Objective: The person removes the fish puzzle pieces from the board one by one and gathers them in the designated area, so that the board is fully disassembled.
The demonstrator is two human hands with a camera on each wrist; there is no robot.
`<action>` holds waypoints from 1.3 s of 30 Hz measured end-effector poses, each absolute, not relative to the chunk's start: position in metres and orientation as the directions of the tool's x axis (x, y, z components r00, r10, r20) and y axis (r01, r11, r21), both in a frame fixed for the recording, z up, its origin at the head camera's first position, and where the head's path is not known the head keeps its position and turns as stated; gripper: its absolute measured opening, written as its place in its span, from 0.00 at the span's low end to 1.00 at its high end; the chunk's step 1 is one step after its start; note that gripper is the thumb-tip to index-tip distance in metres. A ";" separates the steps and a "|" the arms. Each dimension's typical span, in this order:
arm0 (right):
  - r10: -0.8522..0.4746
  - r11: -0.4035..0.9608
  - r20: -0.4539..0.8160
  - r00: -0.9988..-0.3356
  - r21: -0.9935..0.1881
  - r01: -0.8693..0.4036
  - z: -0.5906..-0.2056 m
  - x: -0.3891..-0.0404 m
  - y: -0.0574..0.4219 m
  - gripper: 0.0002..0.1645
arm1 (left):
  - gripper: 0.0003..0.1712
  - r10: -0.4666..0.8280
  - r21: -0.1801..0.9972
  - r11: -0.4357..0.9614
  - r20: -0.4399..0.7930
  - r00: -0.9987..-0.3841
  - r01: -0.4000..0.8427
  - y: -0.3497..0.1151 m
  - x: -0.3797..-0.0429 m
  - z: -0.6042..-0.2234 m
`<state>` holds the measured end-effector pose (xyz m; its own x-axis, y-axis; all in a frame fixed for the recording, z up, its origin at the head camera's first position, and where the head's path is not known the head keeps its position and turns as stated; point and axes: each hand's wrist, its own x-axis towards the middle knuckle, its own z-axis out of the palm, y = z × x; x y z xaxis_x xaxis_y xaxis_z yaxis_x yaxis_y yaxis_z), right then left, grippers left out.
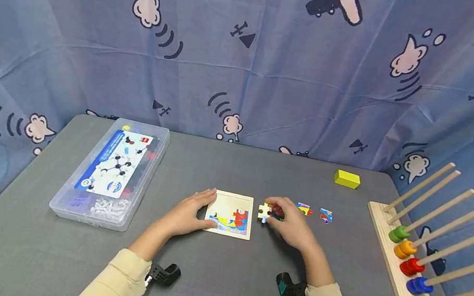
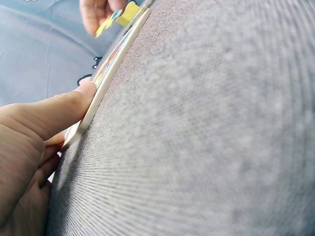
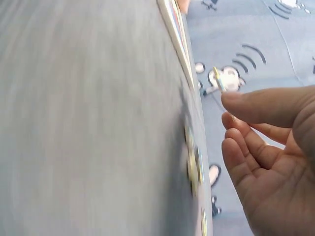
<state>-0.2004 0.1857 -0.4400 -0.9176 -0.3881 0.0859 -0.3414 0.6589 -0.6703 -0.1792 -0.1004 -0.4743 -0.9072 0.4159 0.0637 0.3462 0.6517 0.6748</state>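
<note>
A shallow wooden puzzle tray (image 1: 232, 198) lies on the table, several colourful jigsaw pieces fitted along its near side and right. My left hand (image 1: 189, 216) grips its left end. In the left wrist view the thumb (image 2: 74, 105) presses the near rim while the fingers sit at the left edge, partly hidden. Just right of the tray, my right hand (image 1: 292, 224) pinches a pale yellow and blue jigsaw piece (image 1: 264, 212) between thumb and fingertips. The right wrist view shows this piece (image 3: 218, 78) edge-on, raised above the table.
Two loose jigsaw pieces, one yellow and red (image 1: 304, 209) and one blue and red (image 1: 326, 216), lie beyond the right hand. A plastic case (image 1: 118, 174) stands left, a yellow block (image 1: 347, 179) at the back right, and a wooden peg rack (image 1: 405, 273) with coloured rings far right.
</note>
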 end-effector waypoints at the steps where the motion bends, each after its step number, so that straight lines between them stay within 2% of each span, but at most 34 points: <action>1: -0.387 0.658 0.089 -0.918 -0.671 -0.343 -0.440 -0.200 0.191 0.22 | 0.44 0.416 0.675 0.651 0.066 -0.907 0.348 -0.100 -0.179 -0.474; 8: -0.377 0.671 0.106 -0.920 -0.653 -0.350 -0.440 -0.195 0.227 0.22 | 0.44 0.416 0.672 0.650 0.074 -0.906 0.354 -0.101 -0.179 -0.474; 18: -0.334 0.704 0.026 -0.942 -0.657 -0.268 -0.440 -0.192 0.262 0.23 | 0.44 0.420 0.673 0.648 0.075 -0.904 0.357 -0.100 -0.180 -0.476; 24: -0.294 0.736 -0.029 -0.955 -0.644 -0.207 -0.444 -0.194 0.274 0.23 | 0.43 0.420 0.674 0.633 0.115 -0.900 0.382 -0.100 -0.179 -0.475; 39: -0.346 0.710 0.016 -0.938 -0.649 -0.273 -0.458 -0.194 0.282 0.22 | 0.43 0.417 0.674 0.640 0.099 -0.904 0.369 -0.100 -0.179 -0.473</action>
<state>-0.1943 0.2822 -0.4577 -0.9381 -0.3459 0.0163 -0.2730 0.7099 -0.6493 -0.1791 -0.0996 -0.4732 -0.9037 0.4165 0.0990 0.3688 0.6402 0.6739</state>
